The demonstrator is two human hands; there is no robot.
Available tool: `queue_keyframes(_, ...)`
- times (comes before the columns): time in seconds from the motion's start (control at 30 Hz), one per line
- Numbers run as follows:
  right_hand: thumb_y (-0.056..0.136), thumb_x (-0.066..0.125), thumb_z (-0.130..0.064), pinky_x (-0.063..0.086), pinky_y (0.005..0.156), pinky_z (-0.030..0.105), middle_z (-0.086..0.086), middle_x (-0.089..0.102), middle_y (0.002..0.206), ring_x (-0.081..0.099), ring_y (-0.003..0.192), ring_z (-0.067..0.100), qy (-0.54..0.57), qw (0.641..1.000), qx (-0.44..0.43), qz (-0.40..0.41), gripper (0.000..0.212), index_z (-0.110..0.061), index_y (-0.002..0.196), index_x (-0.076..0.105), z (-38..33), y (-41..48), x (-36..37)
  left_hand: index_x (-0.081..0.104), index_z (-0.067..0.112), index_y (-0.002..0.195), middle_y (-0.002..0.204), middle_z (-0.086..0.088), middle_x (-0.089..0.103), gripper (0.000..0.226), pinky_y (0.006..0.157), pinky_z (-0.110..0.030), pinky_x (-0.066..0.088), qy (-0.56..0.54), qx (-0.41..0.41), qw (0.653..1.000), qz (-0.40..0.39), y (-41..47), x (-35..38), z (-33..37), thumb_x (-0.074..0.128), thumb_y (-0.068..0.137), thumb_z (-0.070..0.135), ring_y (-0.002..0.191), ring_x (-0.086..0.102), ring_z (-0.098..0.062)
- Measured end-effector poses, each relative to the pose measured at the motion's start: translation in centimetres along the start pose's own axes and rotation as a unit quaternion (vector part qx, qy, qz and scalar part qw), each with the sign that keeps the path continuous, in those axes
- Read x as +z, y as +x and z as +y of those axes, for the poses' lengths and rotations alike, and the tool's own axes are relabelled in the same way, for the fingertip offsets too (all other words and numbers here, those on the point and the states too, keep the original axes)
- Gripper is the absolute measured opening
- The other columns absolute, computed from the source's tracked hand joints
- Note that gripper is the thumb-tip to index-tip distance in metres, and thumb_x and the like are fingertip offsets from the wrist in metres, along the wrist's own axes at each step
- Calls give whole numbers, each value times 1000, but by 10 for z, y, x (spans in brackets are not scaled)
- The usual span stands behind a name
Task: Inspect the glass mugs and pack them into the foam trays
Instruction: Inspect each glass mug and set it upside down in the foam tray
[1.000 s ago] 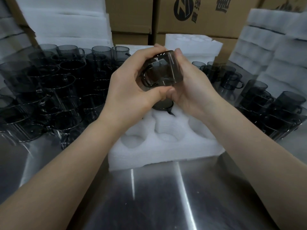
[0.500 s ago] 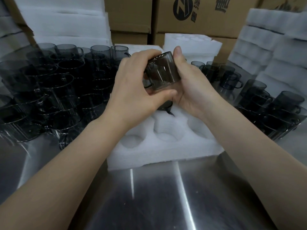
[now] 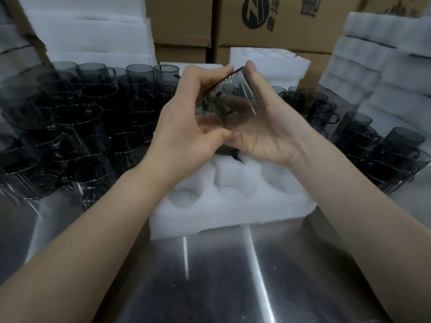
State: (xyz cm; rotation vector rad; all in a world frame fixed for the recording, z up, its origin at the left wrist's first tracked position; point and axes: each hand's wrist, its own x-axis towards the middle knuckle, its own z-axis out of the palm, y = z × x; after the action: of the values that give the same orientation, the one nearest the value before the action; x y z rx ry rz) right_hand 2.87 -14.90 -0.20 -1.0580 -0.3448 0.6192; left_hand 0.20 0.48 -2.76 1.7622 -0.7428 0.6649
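foam tray (image 3: 231, 213) centre on table (image 3: 210, 287), mugs (image 3: 70, 127) left, boxes (image 3: 268, 22) behind

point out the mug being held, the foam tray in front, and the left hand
held mug (image 3: 235, 103), head view, on its smoky glass side wall
foam tray (image 3: 210, 220), head view, on its bare near wall
left hand (image 3: 184, 127), head view, on the back of the hand

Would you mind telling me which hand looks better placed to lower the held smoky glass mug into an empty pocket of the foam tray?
Probably the right hand: it cradles the smoky glass mug from beneath, above the white foam tray.
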Motion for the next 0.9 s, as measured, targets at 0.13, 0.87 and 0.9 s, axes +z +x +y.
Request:
queue_keyframes(0.13, 94, 41, -57, 53, 80, 34, 18, 60, 117, 66, 97, 30, -6, 1000, -4, 4, 62, -5, 126, 50, 0, 3, -6, 40, 28, 119, 122, 8, 52, 70, 91, -14, 46, 15, -15, 1000, -14, 0, 1, 0, 77, 68, -4, 116, 55, -3)
queue_keyframes(0.87, 104, 40, -34, 57, 83, 43, 24, 61, 124, 63, 110, 37, -43, 984, -102, 139, 47, -1, 135, 50, 2, 7, -7, 55, 17, 121, 121, 7, 63, 66, 104, -33, 47, -35, -69, 997, 11, 0, 0, 0, 88, 64, 8, 117, 60, -5)
queue_keyframes(0.9, 103, 38, -39, 56, 86, 43, 23, 59, 130, 63, 114, 36, -56, 985, -101, 130, 50, -4, 138, 49, 2, 6, -6, 56, 17, 117, 118, 5, 65, 64, 101, -31, 49, -55, -79, 995, 25, 1, -1, 0, 88, 63, 6, 114, 62, -6)
